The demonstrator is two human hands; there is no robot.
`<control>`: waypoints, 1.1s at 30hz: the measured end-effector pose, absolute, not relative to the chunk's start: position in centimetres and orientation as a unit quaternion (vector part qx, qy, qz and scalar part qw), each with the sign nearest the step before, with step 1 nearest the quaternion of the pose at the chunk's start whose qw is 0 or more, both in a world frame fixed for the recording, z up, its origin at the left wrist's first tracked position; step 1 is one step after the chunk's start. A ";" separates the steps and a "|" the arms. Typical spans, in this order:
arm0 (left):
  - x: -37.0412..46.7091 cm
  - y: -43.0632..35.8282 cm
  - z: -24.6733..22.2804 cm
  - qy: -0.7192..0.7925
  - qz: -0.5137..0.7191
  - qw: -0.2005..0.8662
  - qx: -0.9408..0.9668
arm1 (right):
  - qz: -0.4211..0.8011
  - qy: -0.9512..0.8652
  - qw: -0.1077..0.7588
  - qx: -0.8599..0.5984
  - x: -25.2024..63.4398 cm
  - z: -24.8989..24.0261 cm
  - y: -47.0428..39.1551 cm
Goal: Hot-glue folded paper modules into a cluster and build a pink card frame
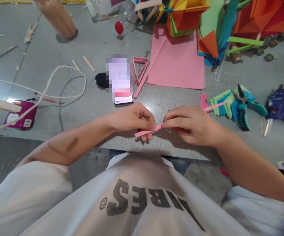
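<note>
A person's left hand (139, 117) and right hand (190, 124) pinch a pink strip (142, 133) over a gray counter (95, 101). Beyond lie a phone (119, 77) and pink paper (176, 64). At right: pliers (242, 114), glue gun (278, 105).

The light is moderate and rather cool, and it is sufficient to see the grey table (95, 105) well. Just right of the lower end of the phone (122, 93), a soft white glare lies on the table; far left of the phone, a stronger bluish-white shine spreads near the purple box (22, 114). Below and left of the phone, the left forearm (83, 136) carries a dark shadow patch, while to its lower right, the right hand (191, 123) shades the table softly. The phone's screen glows, but coarse pixel blocks hide much of it. Above and left of the phone, wide-lens distortion makes the brown container (58, 19) lean outward.
</note>
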State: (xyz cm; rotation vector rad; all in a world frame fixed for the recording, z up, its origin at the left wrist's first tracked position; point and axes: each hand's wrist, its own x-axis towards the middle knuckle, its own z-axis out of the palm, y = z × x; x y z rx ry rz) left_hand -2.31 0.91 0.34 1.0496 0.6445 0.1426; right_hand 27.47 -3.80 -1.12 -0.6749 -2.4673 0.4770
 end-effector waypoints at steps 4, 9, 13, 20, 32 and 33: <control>-2.1 1.2 -0.2 0.300 0.155 0.781 0.525 | 0.166 -0.911 0.269 -0.266 27.9 -1.4 -3.5; -1.6 1.2 -1.0 0.346 0.268 0.741 0.509 | 0.153 -0.911 0.287 -0.254 28.2 -1.7 -2.9; -1.1 0.8 -0.8 0.371 0.261 0.737 0.501 | 0.129 -0.916 0.301 -0.230 28.3 -1.6 -2.4; -1.0 0.3 -0.7 0.367 0.216 0.744 0.515 | 0.128 -0.914 0.312 -0.227 28.0 -1.2 -2.4; -1.2 0.6 -1.3 0.316 0.272 0.776 0.473 | 0.141 -0.910 0.319 -0.223 27.7 -1.4 -2.2; -1.2 0.7 -1.4 0.315 0.284 0.775 0.469 | 0.141 -0.910 0.320 -0.224 27.6 -1.4 -2.2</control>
